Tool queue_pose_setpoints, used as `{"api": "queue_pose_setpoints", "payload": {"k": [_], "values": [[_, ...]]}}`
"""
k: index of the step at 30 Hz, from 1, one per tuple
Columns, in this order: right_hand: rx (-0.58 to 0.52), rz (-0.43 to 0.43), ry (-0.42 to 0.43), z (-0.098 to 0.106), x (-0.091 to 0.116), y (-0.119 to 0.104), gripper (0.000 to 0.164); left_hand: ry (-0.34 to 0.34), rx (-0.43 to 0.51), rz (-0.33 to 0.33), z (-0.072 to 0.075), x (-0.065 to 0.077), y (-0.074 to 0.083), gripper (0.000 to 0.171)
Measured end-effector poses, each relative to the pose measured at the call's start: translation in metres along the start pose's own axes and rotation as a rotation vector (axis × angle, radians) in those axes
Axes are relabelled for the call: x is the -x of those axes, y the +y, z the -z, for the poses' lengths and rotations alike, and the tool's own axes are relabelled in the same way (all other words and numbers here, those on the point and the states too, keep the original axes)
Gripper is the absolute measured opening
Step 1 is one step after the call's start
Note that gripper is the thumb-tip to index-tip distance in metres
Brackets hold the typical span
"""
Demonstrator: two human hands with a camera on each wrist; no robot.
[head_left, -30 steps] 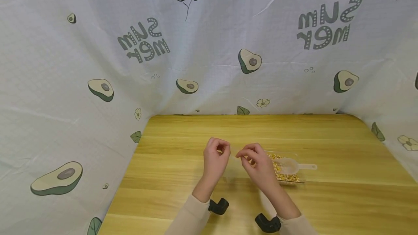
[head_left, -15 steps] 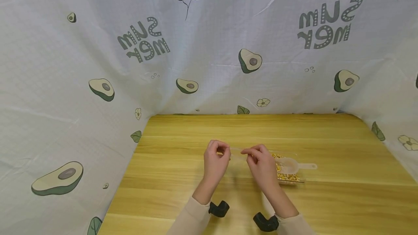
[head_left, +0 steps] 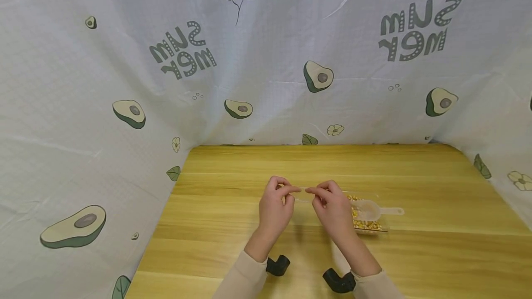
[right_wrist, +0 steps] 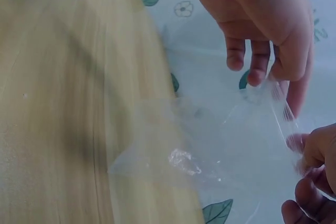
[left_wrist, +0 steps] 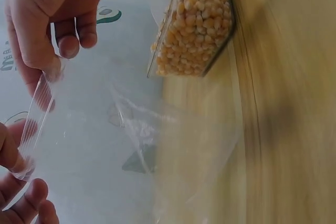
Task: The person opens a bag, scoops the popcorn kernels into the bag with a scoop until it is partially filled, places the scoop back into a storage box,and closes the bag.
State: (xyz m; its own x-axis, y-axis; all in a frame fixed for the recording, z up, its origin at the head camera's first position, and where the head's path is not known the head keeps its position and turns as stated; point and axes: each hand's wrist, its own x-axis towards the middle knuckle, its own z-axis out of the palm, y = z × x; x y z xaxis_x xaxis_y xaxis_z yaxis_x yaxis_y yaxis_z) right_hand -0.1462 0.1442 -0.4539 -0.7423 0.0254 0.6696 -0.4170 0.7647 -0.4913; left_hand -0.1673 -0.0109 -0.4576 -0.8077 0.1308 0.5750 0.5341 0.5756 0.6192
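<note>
A clear plastic zip bag hangs below both hands, its ribbed top strip stretched between them. My left hand pinches one end of that strip between thumb and index finger. At the other end, my right hand pinches it the same way, the index fingertips nearly meeting in the head view. The bag looks flat, with nothing visible inside, and its mouth appears pressed together. Just right of my right hand stands a clear container of yellow corn kernels.
A translucent scoop lies on the kernels, its handle jutting out over the container's right side. The wooden table is backed and flanked by an avocado-print cloth. Black curved mounts sit at both wrists.
The right hand has shifted slightly right along the bag's top edge. The left index finger has stretched out toward the right one. Container and scoop stay in place.
</note>
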Motion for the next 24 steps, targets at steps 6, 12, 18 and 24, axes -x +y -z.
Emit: {"api": "queue_pose_setpoints", "payload": {"k": [6,12,18,24], "values": [[0.068,0.016,0.004,0.0011,-0.0018,0.0000,0.025,-0.011,-0.026,-0.072,0.0007,-0.0023,0.0043,0.033],[0.040,-0.021,0.027,0.0001,-0.0025,-0.0028,0.020,-0.053,0.151,-0.032,0.0015,-0.0019,0.0090,0.039],[-0.052,-0.084,0.003,-0.0019,-0.0010,-0.0010,0.022,-0.082,0.186,0.004,0.0013,0.0031,0.0085,0.038],[-0.068,-0.061,-0.013,-0.0004,-0.0004,-0.0009,0.029,-0.071,0.159,0.012,0.0021,0.0044,0.0102,0.028]]}}
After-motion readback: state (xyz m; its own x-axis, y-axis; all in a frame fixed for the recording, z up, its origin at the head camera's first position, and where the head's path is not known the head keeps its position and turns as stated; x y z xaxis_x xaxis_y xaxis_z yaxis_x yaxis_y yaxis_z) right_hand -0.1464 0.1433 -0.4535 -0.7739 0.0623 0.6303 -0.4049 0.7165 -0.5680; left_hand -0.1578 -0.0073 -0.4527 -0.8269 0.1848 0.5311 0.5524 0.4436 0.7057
